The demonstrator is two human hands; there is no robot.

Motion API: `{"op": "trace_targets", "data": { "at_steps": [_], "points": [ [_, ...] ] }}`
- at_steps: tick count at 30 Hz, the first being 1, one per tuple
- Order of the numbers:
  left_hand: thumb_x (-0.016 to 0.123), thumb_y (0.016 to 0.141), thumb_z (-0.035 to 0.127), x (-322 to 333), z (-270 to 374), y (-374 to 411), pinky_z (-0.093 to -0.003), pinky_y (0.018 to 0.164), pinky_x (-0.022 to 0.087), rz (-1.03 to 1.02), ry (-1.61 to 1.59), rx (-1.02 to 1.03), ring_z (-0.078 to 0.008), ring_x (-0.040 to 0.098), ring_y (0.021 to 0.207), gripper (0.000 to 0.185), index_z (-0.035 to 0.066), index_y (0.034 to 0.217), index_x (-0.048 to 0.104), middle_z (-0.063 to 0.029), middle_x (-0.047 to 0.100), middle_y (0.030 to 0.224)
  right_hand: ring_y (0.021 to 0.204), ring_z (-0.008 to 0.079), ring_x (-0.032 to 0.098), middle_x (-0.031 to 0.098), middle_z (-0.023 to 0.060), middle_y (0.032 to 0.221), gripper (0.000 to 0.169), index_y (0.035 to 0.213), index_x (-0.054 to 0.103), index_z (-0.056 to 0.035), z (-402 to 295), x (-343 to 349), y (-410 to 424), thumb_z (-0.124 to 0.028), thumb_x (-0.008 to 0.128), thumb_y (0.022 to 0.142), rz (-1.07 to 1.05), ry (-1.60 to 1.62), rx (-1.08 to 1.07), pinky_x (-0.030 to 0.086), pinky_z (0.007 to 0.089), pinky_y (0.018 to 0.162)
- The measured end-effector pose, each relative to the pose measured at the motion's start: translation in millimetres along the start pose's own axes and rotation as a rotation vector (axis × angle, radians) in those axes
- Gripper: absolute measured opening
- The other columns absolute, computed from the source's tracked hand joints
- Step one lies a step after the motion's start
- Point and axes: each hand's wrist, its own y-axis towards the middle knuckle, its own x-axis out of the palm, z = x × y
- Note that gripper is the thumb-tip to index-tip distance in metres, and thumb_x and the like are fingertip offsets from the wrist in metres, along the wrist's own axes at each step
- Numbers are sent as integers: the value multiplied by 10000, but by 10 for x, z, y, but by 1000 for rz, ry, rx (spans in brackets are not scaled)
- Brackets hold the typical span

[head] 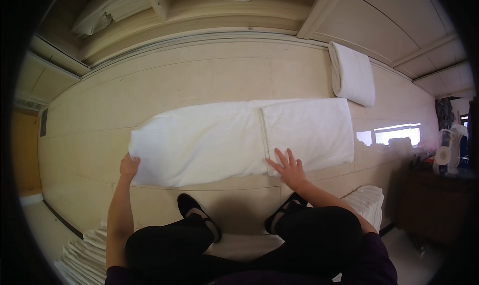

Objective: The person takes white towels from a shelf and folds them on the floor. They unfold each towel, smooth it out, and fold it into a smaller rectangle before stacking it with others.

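A long white cloth [213, 135], perhaps a towel or sheet, lies lengthwise across the tiled floor before me. Its right part is folded over into a thicker flap [310, 127] whose edge runs across the cloth. My left hand [129, 166] grips the cloth's left end near its lower corner, fingers curled around the edge. On the flap's near left edge rests my right hand [292, 171], fingers spread and pressing lightly; it holds nothing.
A folded white cloth [353, 75] lies by the cabinet at upper right. Open cabinet shelves [239, 13] hold more white linen. Stacks of folded white cloths [84, 253] flank my legs. At right, a dark brown cabinet [430, 206] bears wrapped paper rolls [447, 154]. My black shoes [196, 212] stand close by.
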Motion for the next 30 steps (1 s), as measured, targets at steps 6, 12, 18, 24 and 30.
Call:
{"op": "trace_targets", "data": {
  "at_steps": [6, 12, 18, 24, 30],
  "points": [
    [546, 747, 336, -433, -717, 221, -426, 719, 448, 130, 381, -66, -333, 560, 843, 402, 58, 1037, 528, -183, 569, 944, 602, 121, 495, 573, 79, 709, 268, 985, 555, -58, 1066, -181, -93, -106, 617, 729, 104, 894, 664, 414, 283, 484],
    [537, 757, 121, -919, -1159, 649, -394, 718, 464, 312, 464, -175, -271, 559, 874, 295, 78, 1048, 518, -125, 556, 987, 855, 192, 557, 566, 93, 980, 388, 1134, 466, -5, 2598, -175, -1582, -194, 568, 811, 733, 1367, 1030, 448, 309, 752],
    [646, 626, 19, 440, -65, 897, -316, 929, 362, -223, -146, 533, -258, 429, 1108, 603, 90, 1181, 420, -119, 448, 1179, 1165, 331, 339, 370, 208, 1247, 689, 1264, 321, -25, 2699, 927, -1656, -184, 676, 695, 361, 333, 1099, 283, 392, 977],
    [680, 632, 117, 141, 979, 416, -534, 956, 284, -287, 395, 303, -287, 289, 1224, 787, 200, 1292, 259, -107, 340, 1286, 1270, 406, 103, 79, 88, 1411, 886, 1342, 118, -347, 1265, 390, 82, -167, 673, 676, -265, 511, 461, 307, 599, 910],
    [692, 631, 136, 64, 913, 642, -578, 961, 241, -541, 610, 203, -292, 217, 1261, 769, 207, 1272, 273, -103, 329, 1281, 1245, 296, 240, 258, 53, 1342, 763, 1309, 237, -266, 1623, 250, 199, -218, 674, 686, -482, 140, 461, 246, 616, 933]
  ]
}}
